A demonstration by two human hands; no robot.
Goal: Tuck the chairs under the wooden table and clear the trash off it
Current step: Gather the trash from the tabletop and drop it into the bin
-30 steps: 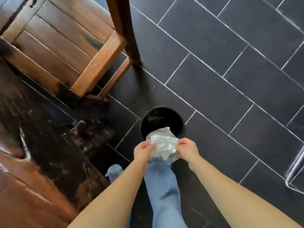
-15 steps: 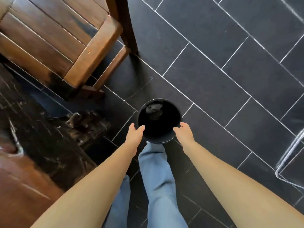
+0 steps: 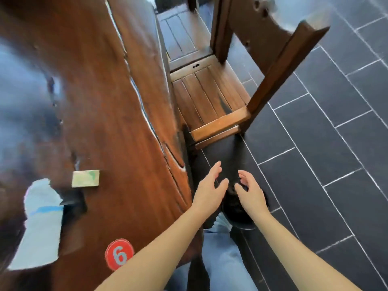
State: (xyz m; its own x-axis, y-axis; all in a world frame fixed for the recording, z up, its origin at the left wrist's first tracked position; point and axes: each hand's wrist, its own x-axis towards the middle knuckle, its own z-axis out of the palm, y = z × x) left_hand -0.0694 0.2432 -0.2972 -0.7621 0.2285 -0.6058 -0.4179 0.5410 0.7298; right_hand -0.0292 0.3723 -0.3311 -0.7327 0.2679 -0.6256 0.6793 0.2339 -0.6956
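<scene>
The wooden table [image 3: 109, 114] fills the left half of the head view. On it lie a torn white paper with a blue stripe [image 3: 39, 225] and a small pale box [image 3: 85, 178]. A wooden chair [image 3: 212, 97] stands at the table's right edge, its seat partly under the top. A second chair seat [image 3: 180, 38] shows beyond it. My left hand [image 3: 210, 187] and my right hand [image 3: 249, 190] hover empty, fingers apart, above a black bin [image 3: 237, 211] on the floor beside the table. The bin is mostly hidden by my hands.
A round red tag with the number 6 [image 3: 119, 254] sits near the table's near edge. Dark tiled floor [image 3: 315, 143] stretches to the right of the chair. My blue trouser leg [image 3: 222, 255] shows under my arms.
A crumpled clear wrapper held in both hands a second ago dropped into the bin. My hands then lifted and spread, and my view swung up to the table and chair.
</scene>
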